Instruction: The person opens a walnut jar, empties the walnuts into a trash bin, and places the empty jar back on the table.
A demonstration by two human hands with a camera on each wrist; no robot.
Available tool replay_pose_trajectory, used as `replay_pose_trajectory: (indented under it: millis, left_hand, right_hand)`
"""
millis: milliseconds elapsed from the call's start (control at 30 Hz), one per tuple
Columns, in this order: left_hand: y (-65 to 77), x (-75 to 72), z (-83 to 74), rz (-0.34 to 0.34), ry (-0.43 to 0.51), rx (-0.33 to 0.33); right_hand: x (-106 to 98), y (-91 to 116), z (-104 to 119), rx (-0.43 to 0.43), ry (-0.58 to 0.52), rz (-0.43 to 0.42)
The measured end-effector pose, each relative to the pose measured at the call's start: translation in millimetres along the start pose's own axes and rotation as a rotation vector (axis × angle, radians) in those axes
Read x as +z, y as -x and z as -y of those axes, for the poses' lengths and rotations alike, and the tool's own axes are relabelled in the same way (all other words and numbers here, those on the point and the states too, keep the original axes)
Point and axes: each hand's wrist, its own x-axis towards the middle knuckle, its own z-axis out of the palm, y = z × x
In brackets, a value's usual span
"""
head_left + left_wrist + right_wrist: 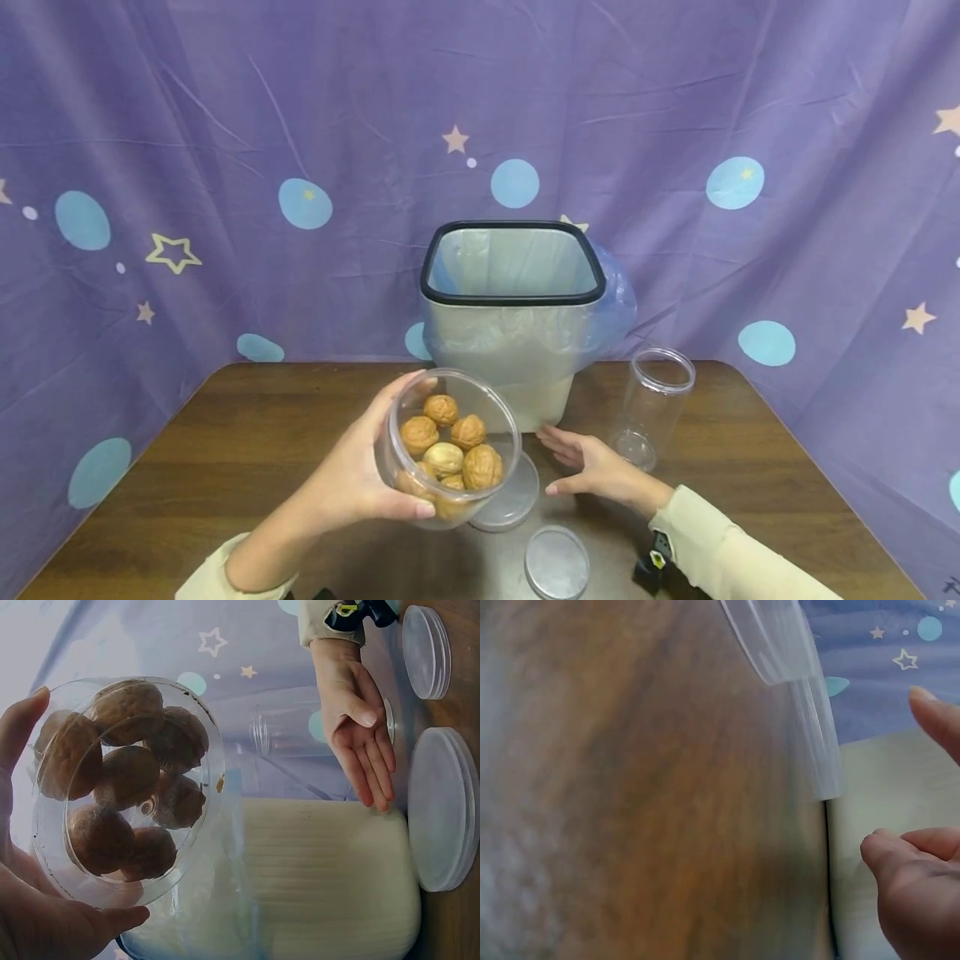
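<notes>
My left hand [352, 475] grips a clear plastic jar [504, 417] from its left side, thumb in front and fingers behind. The jar has no lid on and tilts, its mouth toward me. Several walnuts [442, 458] lie inside it; the left wrist view shows the walnuts [127, 776] through the clear plastic. My right hand [600, 471] holds nothing, its fingers nearly straight and thumb apart. Those fingertips are right at the lower front corner of the white bin [517, 358]. In the right wrist view, part of the right hand [922, 892] shows at the right edge.
A blue bag [611, 304] lines the bin and hangs over its outside below the black rim. An empty clear jar [652, 417] stands at the right. Two clear lids, a larger lid [510, 500] and a smaller lid [557, 562], lie on the wooden table [247, 442].
</notes>
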Motion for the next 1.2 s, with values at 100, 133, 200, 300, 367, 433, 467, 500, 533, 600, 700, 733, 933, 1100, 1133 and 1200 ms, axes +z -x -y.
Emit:
replay_pose_trajectory:
  millis: [100,133,200,300,367,433,467,500,533,600,700,733,933,1100,1133,1200]
  left_hand:
    - [-1.0,-1.4,-1.1,0.002,0.001,0.012]
    - [-1.7,-2.0,-1.7,0.002,0.002,0.013]
    - [-3.6,-3.9,-3.1,0.005,-0.002,0.018]
    - [-7.3,-7.0,-6.5,0.007,0.004,0.014]
    - [-9.5,-9.4,-8.6,0.004,-0.008,0.004]
    - [-12.1,-12.0,-10.5,0.001,-0.014,0.004]
    - [-13.4,-13.2,-11.2,-0.001,-0.018,0.006]
    - [-15.0,-14.6,-11.9,-0.004,-0.026,0.008]
    - [-16.7,-16.1,-12.6,-0.009,-0.036,0.009]
    - [-20.7,-19.0,-13.7,-0.016,-0.045,0.024]
    - [-26.9,-23.3,-15.4,-0.030,-0.063,0.038]
    - [-29.1,-24.3,-16.0,-0.031,-0.067,0.043]
    - [-39.0,-30.6,-22.7,-0.042,-0.105,0.051]
    - [-47.2,-34.1,-30.2,-0.055,-0.134,0.034]
    - [-48.6,-34.6,-32.0,-0.059,-0.145,0.026]
    - [-51.6,-35.6,-35.2,-0.065,-0.169,0.010]
  right_hand:
    - [0.0,-0.7,1.7,-0.005,-0.027,-0.002]
    - [0.1,-0.6,2.3,-0.009,-0.034,-0.007]
    - [0.1,-0.4,3.8,-0.021,-0.037,-0.016]
    - [0.0,0.4,7.5,-0.039,-0.016,-0.028]
    - [-0.4,1.7,11.5,-0.058,0.011,-0.033]
    - [-0.9,3.5,17.2,-0.080,0.028,-0.039]
    - [-1.1,4.5,20.8,-0.093,0.038,-0.048]
    - [-1.4,5.4,25.2,-0.107,0.038,-0.055]
    - [-1.9,6.2,29.7,-0.123,0.042,-0.064]
    - [-3.0,7.6,40.0,-0.161,0.041,-0.078]
    - [-6.0,9.0,56.6,-0.247,0.041,-0.086]
    - [-7.7,9.9,61.9,-0.279,0.046,-0.088]
    - [-19.9,15.5,92.3,-0.402,0.057,-0.080]
    - [-31.4,18.6,114.8,-0.402,-0.003,-0.103]
    - [-33.0,18.0,118.8,-0.407,-0.013,-0.115]
    - [-35.7,15.6,127.0,-0.423,-0.019,-0.143]
